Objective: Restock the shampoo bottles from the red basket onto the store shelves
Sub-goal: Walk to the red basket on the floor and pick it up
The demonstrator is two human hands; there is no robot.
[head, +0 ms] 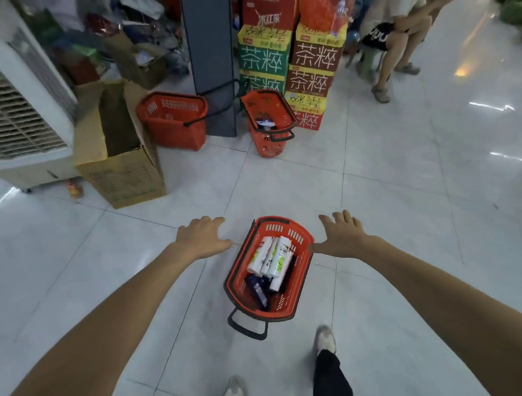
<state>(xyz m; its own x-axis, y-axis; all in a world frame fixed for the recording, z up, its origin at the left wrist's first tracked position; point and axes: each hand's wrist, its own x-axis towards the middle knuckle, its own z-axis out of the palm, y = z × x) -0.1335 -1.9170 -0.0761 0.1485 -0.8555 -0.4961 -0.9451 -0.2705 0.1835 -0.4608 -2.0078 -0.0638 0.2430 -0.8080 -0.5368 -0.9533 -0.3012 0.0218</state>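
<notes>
Red basket point(303, 272) sits on the tiled floor point(410, 201) just ahead of the person's feet, black handle point(248, 327) folded toward them, with white shampoo bottles point(272, 258) lying piled inside over some dark blue packs point(257, 288). Left hand point(202, 237) spread wide, palm down, just left of the basket and holding nothing; right hand point(344, 235) likewise splayed and empty, thumb at the right rim, contact unclear. Further back: two more red baskets point(174, 123), an open cardboard box point(120, 174), stacked drink cartons point(289, 55), and a seated person point(396, 24).
</notes>
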